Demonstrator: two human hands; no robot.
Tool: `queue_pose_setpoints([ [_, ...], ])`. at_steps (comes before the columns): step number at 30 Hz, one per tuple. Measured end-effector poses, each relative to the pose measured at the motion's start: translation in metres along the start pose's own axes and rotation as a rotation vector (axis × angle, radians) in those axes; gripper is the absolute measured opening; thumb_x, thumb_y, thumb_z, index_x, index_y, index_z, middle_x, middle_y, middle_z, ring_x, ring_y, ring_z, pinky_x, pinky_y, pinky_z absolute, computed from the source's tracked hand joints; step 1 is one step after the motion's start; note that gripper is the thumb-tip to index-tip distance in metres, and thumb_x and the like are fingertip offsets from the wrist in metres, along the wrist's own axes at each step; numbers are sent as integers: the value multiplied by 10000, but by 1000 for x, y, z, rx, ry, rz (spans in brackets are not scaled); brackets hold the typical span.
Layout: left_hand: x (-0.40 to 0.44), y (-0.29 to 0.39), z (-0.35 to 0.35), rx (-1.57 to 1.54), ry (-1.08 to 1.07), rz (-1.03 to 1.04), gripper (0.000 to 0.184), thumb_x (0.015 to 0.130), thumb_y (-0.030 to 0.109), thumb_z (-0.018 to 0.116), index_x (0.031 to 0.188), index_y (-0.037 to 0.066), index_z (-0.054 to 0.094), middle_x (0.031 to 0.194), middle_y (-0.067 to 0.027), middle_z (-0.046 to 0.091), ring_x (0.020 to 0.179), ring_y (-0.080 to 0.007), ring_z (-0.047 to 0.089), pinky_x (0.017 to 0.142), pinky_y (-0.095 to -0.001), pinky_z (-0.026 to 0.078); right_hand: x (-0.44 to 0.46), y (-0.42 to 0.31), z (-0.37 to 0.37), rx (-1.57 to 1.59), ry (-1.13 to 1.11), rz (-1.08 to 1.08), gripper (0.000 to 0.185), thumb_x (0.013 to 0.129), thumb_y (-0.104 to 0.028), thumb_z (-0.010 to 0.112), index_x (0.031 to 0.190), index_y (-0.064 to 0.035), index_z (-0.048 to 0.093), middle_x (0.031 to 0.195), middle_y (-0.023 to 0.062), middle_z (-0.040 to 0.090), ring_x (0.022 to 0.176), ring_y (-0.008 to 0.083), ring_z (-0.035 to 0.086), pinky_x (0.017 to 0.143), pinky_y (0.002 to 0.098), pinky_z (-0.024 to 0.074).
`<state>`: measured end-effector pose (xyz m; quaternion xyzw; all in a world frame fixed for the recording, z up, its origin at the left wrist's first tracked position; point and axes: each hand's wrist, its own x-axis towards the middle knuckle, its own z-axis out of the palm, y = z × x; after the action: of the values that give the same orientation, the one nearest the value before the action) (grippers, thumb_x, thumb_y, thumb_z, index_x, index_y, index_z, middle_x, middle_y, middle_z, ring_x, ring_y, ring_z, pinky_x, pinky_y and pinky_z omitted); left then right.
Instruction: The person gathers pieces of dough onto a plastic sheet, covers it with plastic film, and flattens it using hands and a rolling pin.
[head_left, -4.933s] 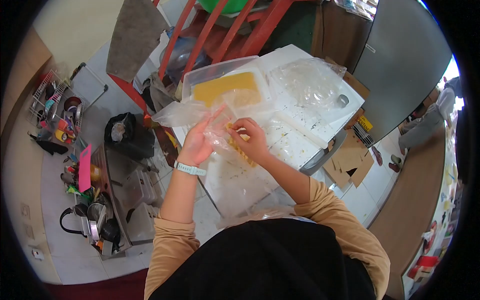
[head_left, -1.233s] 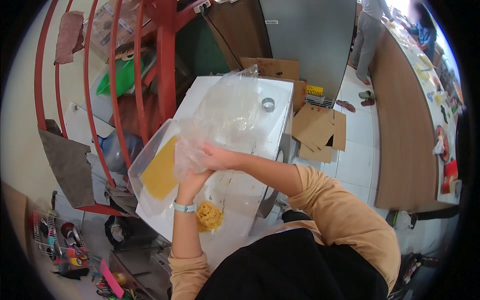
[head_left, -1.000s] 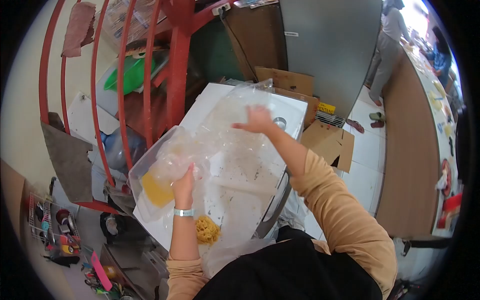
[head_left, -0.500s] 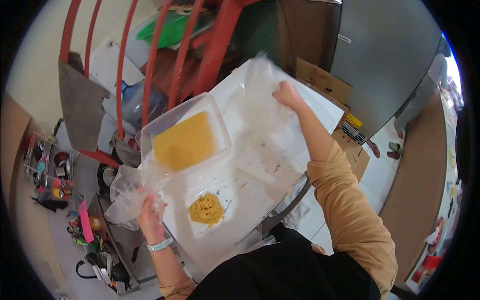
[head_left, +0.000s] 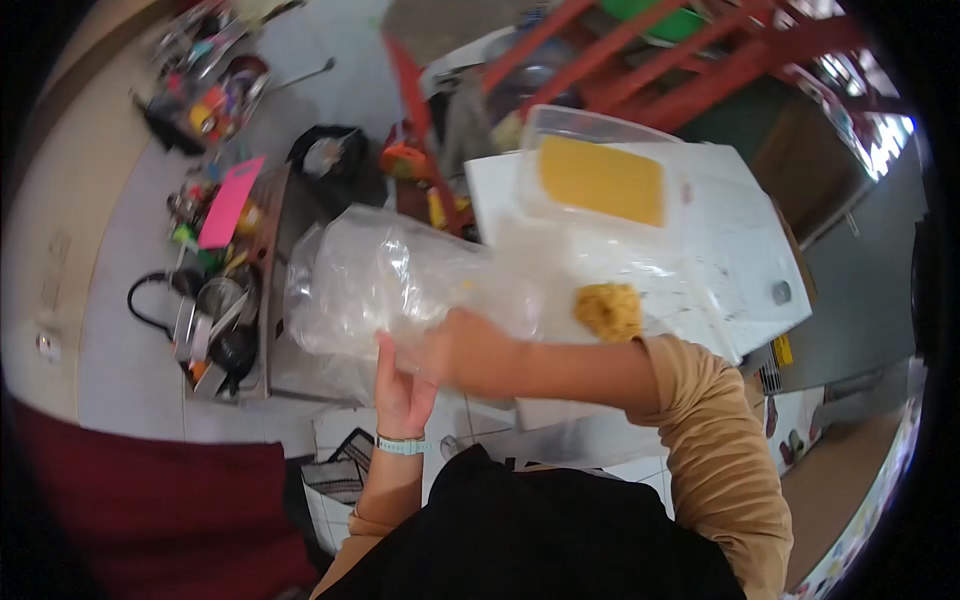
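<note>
One clear bag (head_left: 375,275) is at the left. The left hand (head_left: 404,398), half open, touches its near edge; the right hand (head_left: 468,352) is too blurry to tell. Right of them sits a yellow lump (head_left: 608,311).

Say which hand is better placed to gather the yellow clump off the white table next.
Right, probably. Both are at the plastic bag, but the right hand is nearer the yellow clump, its forearm alongside; the left hand is farther.
</note>
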<state>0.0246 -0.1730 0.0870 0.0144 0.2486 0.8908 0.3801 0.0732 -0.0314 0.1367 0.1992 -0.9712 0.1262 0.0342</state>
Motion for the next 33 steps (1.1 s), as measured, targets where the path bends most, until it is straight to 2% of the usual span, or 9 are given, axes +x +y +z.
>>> queue_pose_setpoints([
  [4, -44, 90, -128, -3, 367, 124, 432, 951, 313, 556, 1272, 32, 486, 1214, -92, 573, 1094, -222, 569, 927, -359, 468, 90, -81, 109, -4, 195, -261, 422, 782, -101, 562, 1201, -53, 553, 875, 115, 615, 849, 280, 614, 908, 485, 414],
  [7, -82, 156, -147, 64, 527, 326, 419, 956, 304, 550, 1266, 28, 489, 1197, -91, 577, 1081, -212, 572, 924, -362, 468, 135, -118, 116, 429, 164, -270, 407, 778, -98, 555, 1181, -40, 553, 925, 112, 612, 922, 271, 591, 981, 475, 366],
  [11, -82, 195, -130, 223, 673, 528, 522, 980, 404, 475, 1330, 20, 426, 1280, -111, 521, 1160, -223, 518, 978, -379, 424, 153, -138, 126, 633, 172, 212, 562, 889, -323, 603, 1365, -96, 408, 1272, 153, 518, 1168, 292, 497, 1025, 452, 336],
  [12, -75, 196, -131, 211, 646, 534, 544, 984, 422, 455, 1348, 20, 405, 1304, -115, 502, 1183, -229, 500, 995, -384, 407, 163, -134, 134, 1044, 60, 327, 606, 893, -373, 598, 1389, -109, 372, 1319, 139, 481, 1210, 291, 464, 1026, 454, 339],
  [14, -59, 196, -148, 179, 625, 501, 584, 997, 441, 410, 1397, 21, 342, 1366, -119, 447, 1247, -242, 441, 1040, -392, 352, 178, -115, 151, 1861, -188, 581, 698, 900, -472, 588, 1439, -134, 300, 1413, 110, 408, 1293, 289, 398, 1029, 460, 345],
  [17, -28, 192, -158, 431, 570, 425, 618, 989, 465, 393, 1428, 37, 311, 1418, -123, 410, 1279, -253, 411, 1068, -408, 321, 208, -93, 132, 2188, 23, 526, 793, 895, -525, 567, 1465, -105, 210, 1386, 105, 434, 1316, 289, 379, 999, 481, 389],
  [23, 36, 245, -180, 908, 626, 85, 369, 949, 200, 530, 1241, -26, 538, 1178, -96, 589, 1051, -171, 547, 903, -312, 431, 272, -8, 177, 2603, -181, 202, 668, 894, -359, 623, 1430, -92, 326, 1402, 69, 434, 1312, 231, 394, 1051, 446, 343],
  [30, 153, 262, -202, 955, 499, 189, 392, 863, 138, 647, 1216, -9, 560, 1173, -87, 599, 1062, -162, 560, 925, -318, 448, 345, 108, 199, 2380, -140, 372, 538, 811, -132, 640, 1316, -48, 475, 1275, 80, 548, 1185, 202, 506, 1023, 381, 371],
  [33, 212, 260, -186, 1316, 232, 313, 417, 846, 149, 664, 1227, 18, 559, 1194, -78, 590, 1098, -176, 547, 950, -342, 439, 354, 148, 176, 2193, -166, 491, 546, 781, -118, 665, 1294, -36, 494, 1243, 85, 567, 1154, 193, 521, 1019, 356, 375],
])
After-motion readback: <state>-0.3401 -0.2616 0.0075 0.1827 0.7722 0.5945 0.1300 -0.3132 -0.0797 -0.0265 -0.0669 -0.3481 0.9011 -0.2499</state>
